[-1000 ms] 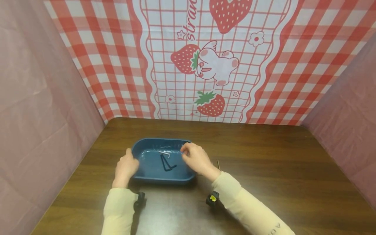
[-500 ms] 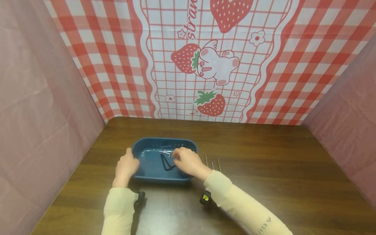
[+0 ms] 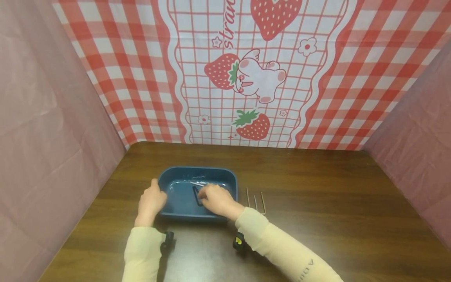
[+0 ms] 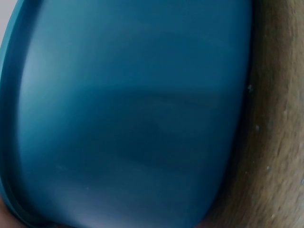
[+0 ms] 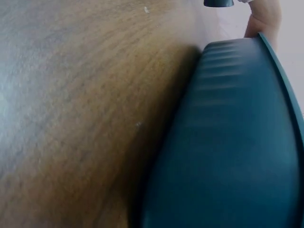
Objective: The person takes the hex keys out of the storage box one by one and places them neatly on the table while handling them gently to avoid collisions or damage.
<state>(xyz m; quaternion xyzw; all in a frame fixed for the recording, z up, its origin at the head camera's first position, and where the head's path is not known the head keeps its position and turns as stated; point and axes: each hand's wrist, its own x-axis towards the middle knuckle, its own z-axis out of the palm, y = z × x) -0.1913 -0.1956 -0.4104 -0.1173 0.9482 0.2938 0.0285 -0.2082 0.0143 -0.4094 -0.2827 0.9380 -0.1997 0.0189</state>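
A blue rectangular tray sits on the wooden table. My left hand grips its left end, thumb over the rim. Reaching over the front right side, my right hand has its fingertips down inside, right at a black hex key. Part of that key is hidden under the fingers, and I cannot tell whether they pinch it. Behind it lies a silver hex key, partly covered by the hand. Both wrist views show mostly the tray's outer wall; the right wrist view has the left hand at the far end.
Right of the tray, several thin brass-toned hex keys lie on the table, their long arms pointing away from me. A red checked cloth with strawberries hangs behind the table, and pink cloth closes off the sides.
My right hand has moved left and toward me from the tray's right rim, down to the black hex key. The keys on the table have come into view. My left hand stays put.
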